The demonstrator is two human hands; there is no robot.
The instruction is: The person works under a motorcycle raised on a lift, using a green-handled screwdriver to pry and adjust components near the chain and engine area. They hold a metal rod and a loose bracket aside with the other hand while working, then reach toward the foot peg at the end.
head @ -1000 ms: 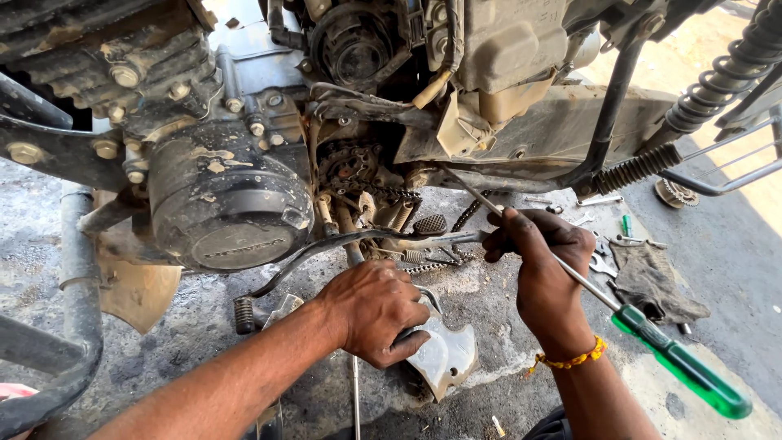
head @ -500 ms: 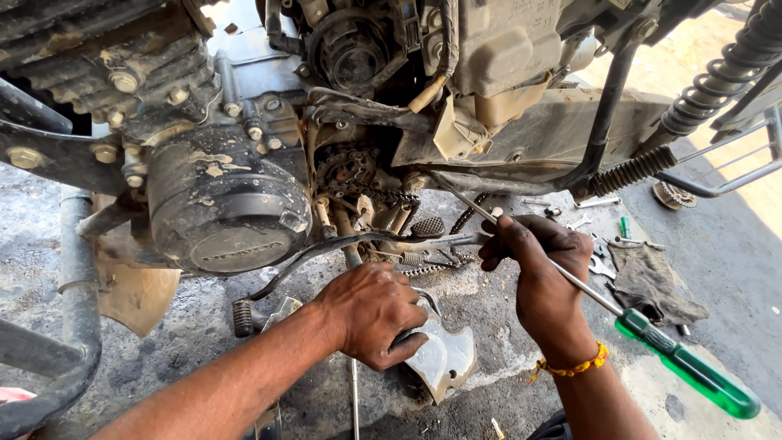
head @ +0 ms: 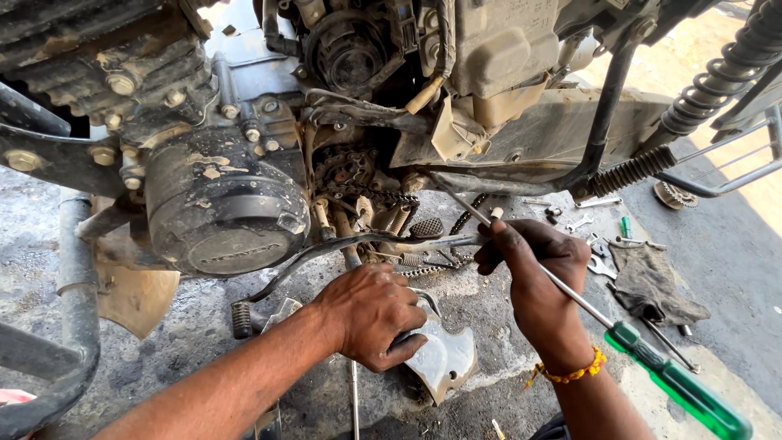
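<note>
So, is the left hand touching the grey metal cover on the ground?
Touching. The head view shows the left hand pressing on the grey metal cover, its fingers curled over the cover's top edge.

Against the round engine cover [head: 224,204], the right hand [head: 533,273] now sits a little lower and closer than a second ago, its fingers sliding down from the frame toward the end of the gear lever [head: 358,244]. The screwdriver [head: 603,314] it holds moves with it: the green handle lies slightly lower and farther from the engine cover, and the shaft tip points up toward the chain area. The left hand [head: 371,314] barely shifts on the grey metal cover plate [head: 444,358], edging a touch lower.
</note>
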